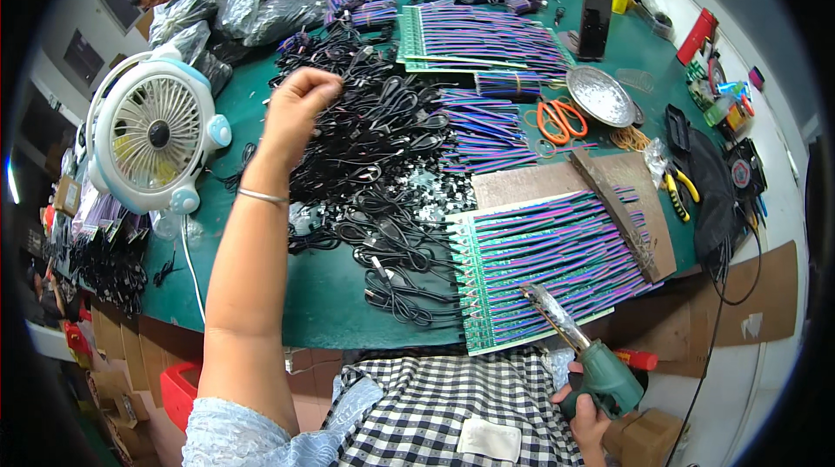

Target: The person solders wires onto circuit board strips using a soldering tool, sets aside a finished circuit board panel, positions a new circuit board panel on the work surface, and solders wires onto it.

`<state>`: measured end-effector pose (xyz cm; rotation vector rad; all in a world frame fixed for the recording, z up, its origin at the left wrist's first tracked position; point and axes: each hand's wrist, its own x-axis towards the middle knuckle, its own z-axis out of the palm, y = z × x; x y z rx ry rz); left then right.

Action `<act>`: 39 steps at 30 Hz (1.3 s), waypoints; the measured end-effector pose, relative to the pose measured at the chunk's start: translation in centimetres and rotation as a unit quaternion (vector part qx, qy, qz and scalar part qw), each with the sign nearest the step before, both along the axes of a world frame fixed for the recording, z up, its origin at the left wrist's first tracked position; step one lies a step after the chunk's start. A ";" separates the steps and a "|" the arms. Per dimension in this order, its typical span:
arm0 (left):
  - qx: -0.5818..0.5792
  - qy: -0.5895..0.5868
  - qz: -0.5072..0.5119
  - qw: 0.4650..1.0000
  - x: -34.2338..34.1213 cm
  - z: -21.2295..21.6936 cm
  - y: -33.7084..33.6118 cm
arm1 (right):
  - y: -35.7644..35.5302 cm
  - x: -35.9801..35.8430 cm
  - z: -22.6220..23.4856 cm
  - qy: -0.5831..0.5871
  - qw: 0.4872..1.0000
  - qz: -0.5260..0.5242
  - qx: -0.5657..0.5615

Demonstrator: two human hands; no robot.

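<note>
My left hand (300, 110) is raised above a big heap of black cables (365, 132), its fingers curled together. What they hold, if anything, is hidden. A bangle sits on that wrist. At the lower right, my right hand (588, 419) is wrapped round the handle of a green soldering gun (609, 377). Its foil-wrapped barrel points up and left, over the near edge of a green circuit board panel (474, 293). Rows of purple and blue wires (548, 250) run across this panel. Several coiled black cables (404, 293) lie against its left side.
A dark bar (613, 210) lies across the wires on a brown board (522, 187). Beyond are orange scissors (561, 122), a metal bowl (600, 96), a second wired panel (487, 39) and a phone (595, 22). A fan (156, 132) stands left; a person sits far left.
</note>
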<state>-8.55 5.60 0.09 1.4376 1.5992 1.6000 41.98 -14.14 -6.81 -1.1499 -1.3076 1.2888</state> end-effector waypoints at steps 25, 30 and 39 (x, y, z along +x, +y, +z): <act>0.006 0.423 -0.226 0.877 19.8 -1.1 -14.7 | -1.1 0.7 3.0 0.065 0.978 0.070 -0.185; -0.016 0.418 -0.191 0.888 20.3 -1.3 -14.9 | -0.6 0.9 2.8 0.009 0.980 0.142 -0.138; -0.016 0.409 -0.182 0.894 20.3 -1.6 -14.8 | -1.0 1.6 1.5 -0.195 0.965 0.172 -0.019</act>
